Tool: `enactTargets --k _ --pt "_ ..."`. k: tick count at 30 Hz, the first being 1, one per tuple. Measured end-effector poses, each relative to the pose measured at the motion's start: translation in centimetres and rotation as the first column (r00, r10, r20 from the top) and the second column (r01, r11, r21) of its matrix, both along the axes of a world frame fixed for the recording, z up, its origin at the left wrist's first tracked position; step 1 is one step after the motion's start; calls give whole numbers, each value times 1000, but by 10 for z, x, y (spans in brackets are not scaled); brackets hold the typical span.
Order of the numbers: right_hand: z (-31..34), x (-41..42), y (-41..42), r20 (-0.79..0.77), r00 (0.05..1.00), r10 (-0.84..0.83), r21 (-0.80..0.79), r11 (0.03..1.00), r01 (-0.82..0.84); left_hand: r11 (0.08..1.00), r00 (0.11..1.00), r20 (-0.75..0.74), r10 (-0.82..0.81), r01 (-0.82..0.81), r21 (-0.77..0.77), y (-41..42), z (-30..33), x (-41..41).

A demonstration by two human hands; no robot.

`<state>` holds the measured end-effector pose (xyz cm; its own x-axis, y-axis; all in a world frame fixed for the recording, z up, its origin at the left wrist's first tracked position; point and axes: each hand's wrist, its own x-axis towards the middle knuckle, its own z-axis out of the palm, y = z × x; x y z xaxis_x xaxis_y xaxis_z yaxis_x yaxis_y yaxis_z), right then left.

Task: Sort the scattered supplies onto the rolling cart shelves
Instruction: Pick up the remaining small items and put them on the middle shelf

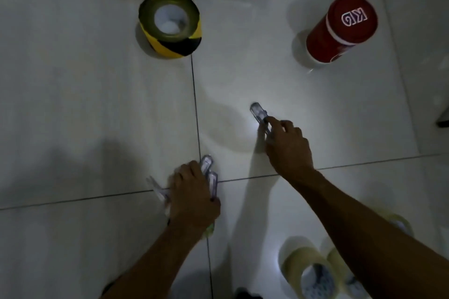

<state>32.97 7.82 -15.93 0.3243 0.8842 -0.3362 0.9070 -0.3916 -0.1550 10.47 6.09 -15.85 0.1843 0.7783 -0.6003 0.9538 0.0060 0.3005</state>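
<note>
clips [208, 172] lie bunched in the left hand [194, 194], fingers curled round them; the right hand [288, 145] pinches another clip [258, 113] off the floor, well below the striped tape roll [170, 24]. lift cleanly, keeping the bunch tight.

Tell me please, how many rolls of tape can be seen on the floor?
3: the yellow-and-black striped tape roll at top left, and two pale yellow tape rolls at bottom right. The right forearm covers that corner, so more may be hidden.

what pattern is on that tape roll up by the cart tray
Yellow and black diagonal stripes on the tape roll, seen clearly in the head view.
</note>
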Motion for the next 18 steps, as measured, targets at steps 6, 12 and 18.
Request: enactTargets --k 6,12,18 --pt "18 -23 -18 -238 957 -169 -154 979 134 971 978 118 171 -147 -191 -3 11 8" --pt "76 -38 -30 -227 965 -133 -121 987 107 977 992 92 82 -62 -204 28 61 3" --pt "175 -55 -15 -253 964 -87 -74 995 70 980 971 227 -76 114 -163 74 178 -8"
